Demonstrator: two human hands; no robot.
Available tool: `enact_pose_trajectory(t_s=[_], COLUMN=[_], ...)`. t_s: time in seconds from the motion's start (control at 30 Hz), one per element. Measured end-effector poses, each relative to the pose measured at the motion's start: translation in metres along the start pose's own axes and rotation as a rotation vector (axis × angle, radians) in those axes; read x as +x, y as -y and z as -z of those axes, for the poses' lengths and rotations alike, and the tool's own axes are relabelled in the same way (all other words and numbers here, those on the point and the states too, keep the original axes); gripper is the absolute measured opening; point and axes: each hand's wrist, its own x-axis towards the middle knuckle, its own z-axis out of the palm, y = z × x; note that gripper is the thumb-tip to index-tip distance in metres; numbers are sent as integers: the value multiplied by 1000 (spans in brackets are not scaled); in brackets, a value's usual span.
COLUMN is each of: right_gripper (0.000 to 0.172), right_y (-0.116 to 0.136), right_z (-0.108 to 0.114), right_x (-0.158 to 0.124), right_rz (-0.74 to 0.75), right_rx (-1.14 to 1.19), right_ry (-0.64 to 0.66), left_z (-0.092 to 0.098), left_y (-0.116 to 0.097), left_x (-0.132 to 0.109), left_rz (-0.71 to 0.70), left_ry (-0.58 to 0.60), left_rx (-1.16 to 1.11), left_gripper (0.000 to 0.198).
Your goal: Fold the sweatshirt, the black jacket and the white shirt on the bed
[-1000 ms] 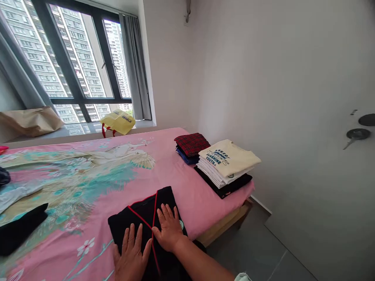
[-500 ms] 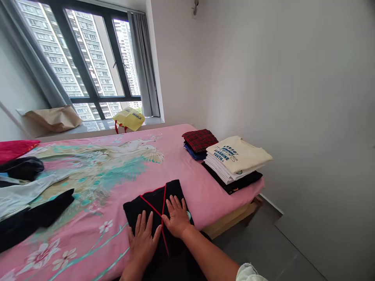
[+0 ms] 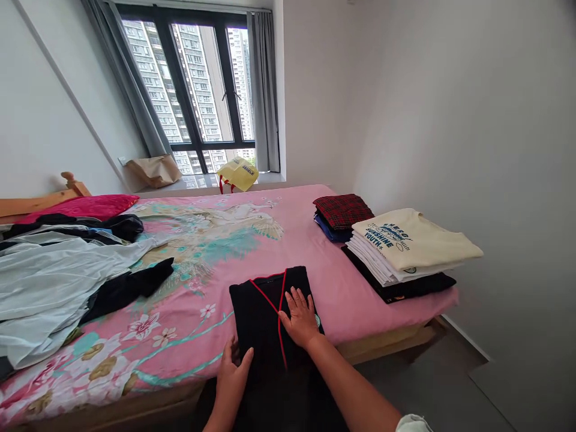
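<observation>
A black V-neck top with red trim [image 3: 258, 318] lies on the near edge of the bed, its collar pointing away from me and its lower part hanging toward me. My right hand [image 3: 300, 319] rests flat on its right side, fingers stretched out, close to a small round green-and-white badge [image 3: 317, 321]. At the left edge of the top is my left hand [image 3: 233, 375], its fingers a little bent and its thumb apart from them over the black cloth. Whether those fingertips reach under the edge I cannot tell.
Folded cream and white shirts [image 3: 414, 240] are stacked on dark clothes [image 3: 418, 289] at the right, beside a red plaid folded garment [image 3: 344, 211]. Loose white clothes [image 3: 49, 282] and a black garment [image 3: 130, 288] lie leftward on the pink bedspread [image 3: 207, 336].
My left hand has slid off the front of the top to its left edge, fingers now bent. The right hand stays flat on it. The view has swung left, showing more loose clothes.
</observation>
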Motion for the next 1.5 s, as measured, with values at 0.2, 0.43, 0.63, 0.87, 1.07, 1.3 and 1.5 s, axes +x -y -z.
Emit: enact_pose_trajectory(t_s=[0.2,0.43,0.63,0.87,1.07,1.3,1.5], right_gripper=[54,45,56,51,37,46,38], right_y=[-35,-62,-34,-16,7,37,35], right_z=[10,30,26,16,19,37,34], right_x=[-42,-122,-117,-117,-137,-169,-161], right_rz=[-259,-596,-749,-839,-859,-679,-539], right_rx=[559,910,1153,1526,1644,1648,1620], right_ry=[-401,-144,-28,-67,60,276,379], left_z=[24,14,3,4,-15,-30,-9], left_y=[20,29,9,1,12,-34,-25], left_x=[-32,-39,-33,-49,-82,-87,-84], left_rz=[421,560,596,598,737,674,688], left_ry=[130,194,238,188,236,86,34], left_rx=[-252,-435,-599,-888,-1116,-1084,-892], left_gripper=[52,50,40,27,14,24,26])
